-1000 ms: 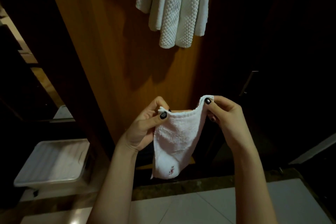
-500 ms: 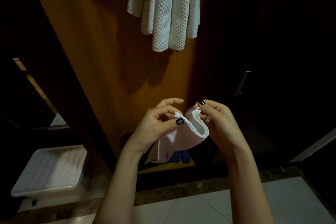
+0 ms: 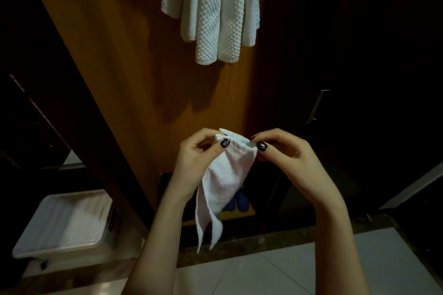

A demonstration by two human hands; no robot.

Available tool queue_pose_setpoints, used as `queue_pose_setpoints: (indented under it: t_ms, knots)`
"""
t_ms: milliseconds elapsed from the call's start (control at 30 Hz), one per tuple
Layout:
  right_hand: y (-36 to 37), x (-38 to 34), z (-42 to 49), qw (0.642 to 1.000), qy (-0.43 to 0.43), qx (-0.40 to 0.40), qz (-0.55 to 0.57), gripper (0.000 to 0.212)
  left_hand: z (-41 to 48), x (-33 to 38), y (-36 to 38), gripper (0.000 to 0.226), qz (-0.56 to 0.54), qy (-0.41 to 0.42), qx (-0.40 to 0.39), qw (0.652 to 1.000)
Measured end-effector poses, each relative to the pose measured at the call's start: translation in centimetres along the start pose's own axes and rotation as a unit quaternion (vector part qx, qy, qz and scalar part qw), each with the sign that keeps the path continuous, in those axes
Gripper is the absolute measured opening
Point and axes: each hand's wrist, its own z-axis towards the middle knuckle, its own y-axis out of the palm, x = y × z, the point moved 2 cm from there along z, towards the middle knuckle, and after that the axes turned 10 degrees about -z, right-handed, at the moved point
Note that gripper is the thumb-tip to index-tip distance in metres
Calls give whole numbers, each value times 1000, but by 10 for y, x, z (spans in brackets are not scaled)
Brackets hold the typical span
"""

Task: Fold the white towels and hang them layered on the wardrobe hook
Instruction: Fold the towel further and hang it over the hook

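I hold a small white towel (image 3: 225, 182) folded in half, in front of the wooden wardrobe panel (image 3: 124, 79). My left hand (image 3: 199, 163) pinches its top left corner between thumb and fingers. My right hand (image 3: 285, 153) pinches the top right corner. The doubled cloth hangs down from the pinched edge, its two lower corners loose. Above, a waffle-textured white towel (image 3: 215, 7) hangs in folds against the panel; the hook itself is out of view.
A white plastic tub (image 3: 64, 220) sits on the floor at lower left. Blue slippers (image 3: 237, 201) lie on a yellow mat inside the wardrobe's base. A dark door with a metal handle (image 3: 316, 105) stands at right. Pale floor tiles (image 3: 263, 275) are below.
My hands brought the towel's top corners together, folding the flat cloth in half, then spread slightly; it now hangs doubled and narrow. The view shifted, showing more of the hanging towel.
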Motion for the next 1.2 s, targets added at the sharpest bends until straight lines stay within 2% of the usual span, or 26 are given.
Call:
queue_pose_setpoints:
  t_ms: [100, 267, 467, 567, 667, 733, 800, 867, 967, 1133, 1200]
  knots:
    - [1, 1, -1, 999, -3, 11, -52, 15, 0, 3, 2, 6, 13, 18, 27, 999]
    - [11, 7, 5, 991, 20, 30, -129, 17, -3, 9, 7, 5, 31, 36, 8, 999]
    - [17, 6, 11, 981, -12, 45, -186, 19, -3, 8, 4, 21, 82, 55, 20, 995]
    - [22, 3, 12, 984, -25, 65, -166, 20, -3, 10, 1, 29, 83, 64, 40, 994]
    - [30, 2, 15, 990, -8, 112, -86, 21, -3, 15, 2, 30, 54, 78, 60, 994]
    - [34, 2, 17, 995, 15, 97, -16, 25, -2, 16, 4, 27, 21, 80, 75, 994]
    - [37, 4, 18, 997, 27, 73, 4, 14, 0, 13, 6, 29, 17, 85, 83, 993]
    - [37, 5, 19, 995, 25, 97, -26, 6, 0, 5, 5, 30, 39, 97, 92, 990]
    - [31, 6, 28, 986, 37, 155, -51, 18, -9, -22, 3, 28, 82, 86, 96, 988]
    - [18, -1, 56, 976, 63, 206, 1, 16, -17, -78, -6, 14, 179, 13, 89, 980]
    - [16, -7, 65, 975, 55, 213, 16, 17, -10, -84, -9, 9, 217, 15, 100, 971]
